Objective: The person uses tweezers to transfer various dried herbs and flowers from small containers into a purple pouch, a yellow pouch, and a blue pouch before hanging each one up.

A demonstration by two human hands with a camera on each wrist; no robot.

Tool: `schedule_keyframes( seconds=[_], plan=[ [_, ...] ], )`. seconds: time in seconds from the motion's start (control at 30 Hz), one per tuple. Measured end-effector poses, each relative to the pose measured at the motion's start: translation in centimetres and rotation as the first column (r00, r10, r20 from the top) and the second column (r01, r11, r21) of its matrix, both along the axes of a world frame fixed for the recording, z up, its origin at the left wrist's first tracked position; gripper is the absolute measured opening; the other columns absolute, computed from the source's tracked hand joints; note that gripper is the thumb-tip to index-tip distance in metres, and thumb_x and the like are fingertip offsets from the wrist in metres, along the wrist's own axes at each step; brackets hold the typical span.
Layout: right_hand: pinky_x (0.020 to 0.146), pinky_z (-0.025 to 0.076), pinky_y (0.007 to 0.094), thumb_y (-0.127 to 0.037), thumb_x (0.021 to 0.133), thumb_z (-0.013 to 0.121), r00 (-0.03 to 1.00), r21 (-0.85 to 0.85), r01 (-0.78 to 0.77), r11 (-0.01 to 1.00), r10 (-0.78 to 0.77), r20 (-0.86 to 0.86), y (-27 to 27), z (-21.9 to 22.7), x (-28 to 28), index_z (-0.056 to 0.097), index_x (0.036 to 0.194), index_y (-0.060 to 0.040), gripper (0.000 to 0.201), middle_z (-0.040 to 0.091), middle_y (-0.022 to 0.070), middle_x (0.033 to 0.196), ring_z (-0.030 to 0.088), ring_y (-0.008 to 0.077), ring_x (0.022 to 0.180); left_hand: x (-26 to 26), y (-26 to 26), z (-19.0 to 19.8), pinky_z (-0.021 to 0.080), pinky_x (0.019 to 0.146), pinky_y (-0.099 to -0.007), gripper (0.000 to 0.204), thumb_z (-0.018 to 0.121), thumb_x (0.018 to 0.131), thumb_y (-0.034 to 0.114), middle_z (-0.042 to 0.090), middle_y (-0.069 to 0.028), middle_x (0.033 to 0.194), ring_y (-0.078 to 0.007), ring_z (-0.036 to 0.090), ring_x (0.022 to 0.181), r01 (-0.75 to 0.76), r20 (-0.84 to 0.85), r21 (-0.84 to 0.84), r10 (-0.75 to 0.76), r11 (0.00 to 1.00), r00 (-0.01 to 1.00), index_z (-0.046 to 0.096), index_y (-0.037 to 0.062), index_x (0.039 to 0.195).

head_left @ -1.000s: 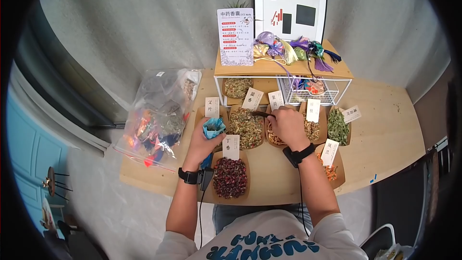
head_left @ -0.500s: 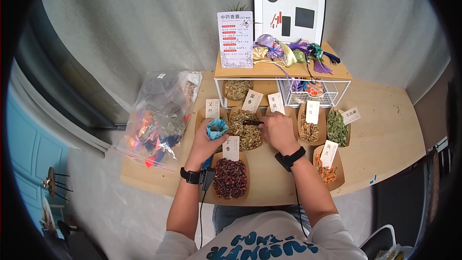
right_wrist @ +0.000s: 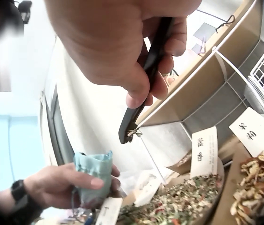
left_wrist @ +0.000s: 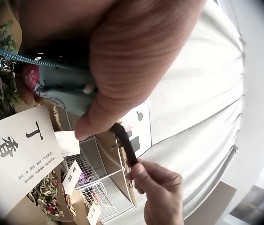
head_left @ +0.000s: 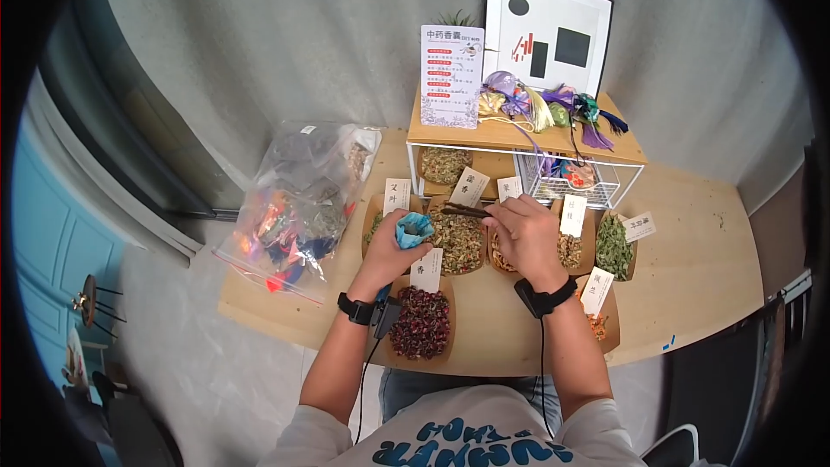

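Observation:
My left hand [head_left: 386, 256] holds a small light-blue pouch [head_left: 413, 230] upright with its mouth open, just behind the tray of dark red buds [head_left: 420, 322]. In the left wrist view, the fingers curl round the printed pouch [left_wrist: 61, 86]. My right hand [head_left: 529, 238] pinches a dark tool [head_left: 465, 210], held level above the tray of mixed herbs [head_left: 458, 242]. A few herb bits cling to the tool's tip [right_wrist: 131, 132] in the right wrist view, where the tip stands apart from the pouch [right_wrist: 93, 172].
Labelled trays stand around, with green leaves [head_left: 615, 246] at the right and orange pieces partly behind the right wrist. A wooden shelf [head_left: 527, 140] with tasselled sachets and a sign [head_left: 452, 78] is at the back. A clear plastic bag [head_left: 298, 199] lies left.
My right hand has lifted the tool from the mixed herbs, its tip now nearer the pouch. My left hand keeps its hold on the pouch. The head view has shifted.

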State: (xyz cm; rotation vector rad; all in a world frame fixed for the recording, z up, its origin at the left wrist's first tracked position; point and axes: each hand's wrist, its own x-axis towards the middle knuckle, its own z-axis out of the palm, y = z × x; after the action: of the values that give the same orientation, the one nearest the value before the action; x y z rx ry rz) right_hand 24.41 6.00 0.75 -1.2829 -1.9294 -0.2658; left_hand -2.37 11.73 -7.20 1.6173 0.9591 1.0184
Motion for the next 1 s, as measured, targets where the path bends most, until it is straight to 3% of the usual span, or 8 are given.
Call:
schedule_keyframes(
  seconds=[0.1, 0.3, 0.43, 0.6, 0.67, 0.77, 0.9, 1.0],
  plan=[
    [0.067, 0.054, 0.0411, -0.007, 0.080, 0.085, 0.991, 0.022, -0.120, 0.992, 0.121, -0.052, 0.3, 1.3, -1.4, 0.082, 0.092, -0.0051, 0.013, 0.070, 0.0048, 0.081, 0.067, 0.0267, 0.078, 0.3, 0.1, -0.1, 0.055, 0.096, -0.0325, 0.054, 0.091, 0.084, 0.005, 0.066, -0.0050, 0.115, -0.0153, 0.065, 0.107, -0.010, -0.003, 0.006, 0.010, 1.000, 1.000, 0.061, 0.0027, 0.129],
    [0.078, 0.056, 0.0407, -0.016, 0.084, 0.083, 0.920, -0.133, -0.299, 0.945, 0.322, 0.224, 1.5, 2.0, -3.5, 0.080, 0.097, -0.0067, 0.017, 0.068, 0.0055, 0.087, 0.068, 0.0272, 0.090, 0.3, -0.4, -0.2, 0.054, 0.096, -0.0327, 0.057, 0.091, 0.083, 0.005, 0.064, -0.0050, 0.116, -0.0160, 0.064, 0.108, 0.038, -0.047, 0.038, -0.036, 0.999, 0.998, 0.060, 0.0022, 0.130],
    [0.076, 0.057, 0.0423, -0.019, 0.086, 0.084, 0.935, -0.181, -0.317, 0.931, 0.339, 0.104, 1.5, 2.3, -1.8, 0.082, 0.100, -0.0076, 0.018, 0.070, 0.0068, 0.087, 0.070, 0.0296, 0.089, -0.8, -0.7, 0.1, 0.054, 0.094, -0.0295, 0.053, 0.090, 0.084, 0.002, 0.067, -0.0016, 0.113, -0.0118, 0.065, 0.105, 0.013, 0.017, -0.007, -0.013, 1.000, 1.000, 0.061, 0.0037, 0.128],
    [0.072, 0.058, 0.0437, -0.020, 0.090, 0.084, 0.996, -0.254, -0.077, 0.964, 0.062, -0.069, 1.5, 0.3, 0.9, 0.083, 0.103, -0.0090, 0.017, 0.075, 0.0096, 0.089, 0.074, 0.0333, 0.086, -1.6, -1.9, 0.8, 0.054, 0.097, -0.0289, 0.048, 0.086, 0.084, -0.004, 0.067, -0.0010, 0.113, -0.0112, 0.065, 0.107, -0.043, 0.083, 0.005, 0.043, 0.999, 0.996, 0.060, 0.0057, 0.123],
    [0.072, 0.058, 0.0437, -0.020, 0.091, 0.084, 0.998, -0.284, -0.037, 0.958, 0.019, -0.066, 0.9, -0.3, 0.9, 0.081, 0.104, -0.0080, 0.018, 0.075, 0.0100, 0.089, 0.074, 0.0342, 0.088, -1.4, -3.1, 1.1, 0.050, 0.104, -0.0333, 0.051, 0.080, 0.079, -0.010, 0.061, -0.0074, 0.121, -0.0195, 0.063, 0.118, -0.087, 0.104, 0.300, 0.058, 0.950, 0.993, 0.060, 0.0071, 0.122],
    [0.071, 0.057, 0.0426, -0.017, 0.093, 0.082, 0.984, -0.275, -0.006, 0.961, -0.042, -0.170, -0.7, -1.3, 0.1, 0.076, 0.109, -0.0059, 0.020, 0.074, 0.0122, 0.090, 0.073, 0.0330, 0.084, -1.7, -5.2, 2.4, 0.048, 0.107, -0.0348, 0.055, 0.077, 0.075, -0.014, 0.058, -0.0096, 0.124, -0.0238, 0.061, 0.122, -0.060, 0.142, 0.326, 0.014, 0.943, 0.990, 0.059, 0.0082, 0.122],
    [0.076, 0.053, 0.0348, -0.011, 0.089, 0.089, 0.827, -0.453, -0.348, 0.820, 0.042, -0.561, -3.2, -1.8, -0.6, 0.072, 0.117, -0.0061, 0.033, 0.070, 0.0048, 0.098, 0.068, 0.0182, 0.089, -2.4, -7.3, 3.8, 0.050, 0.106, -0.0364, 0.073, 0.073, 0.077, -0.016, 0.057, -0.0120, 0.134, -0.0253, 0.061, 0.123, -0.019, 0.140, 0.302, -0.024, 0.953, 0.990, 0.046, 0.0082, 0.141],
    [0.088, 0.053, 0.0298, -0.004, 0.080, 0.096, 0.660, -0.263, -0.636, 0.725, 0.335, -0.673, -5.1, -0.1, -2.0, 0.069, 0.136, -0.0053, 0.062, 0.067, 0.0053, 0.124, 0.066, 0.0166, 0.107, -2.1, -9.4, 7.2, 0.054, 0.103, -0.0379, 0.087, 0.071, 0.080, -0.014, 0.058, -0.0137, 0.136, -0.0262, 0.065, 0.123, 0.085, 0.345, 0.061, -0.101, 0.994, 0.933, 0.034, 0.0086, 0.156]
  ],
)
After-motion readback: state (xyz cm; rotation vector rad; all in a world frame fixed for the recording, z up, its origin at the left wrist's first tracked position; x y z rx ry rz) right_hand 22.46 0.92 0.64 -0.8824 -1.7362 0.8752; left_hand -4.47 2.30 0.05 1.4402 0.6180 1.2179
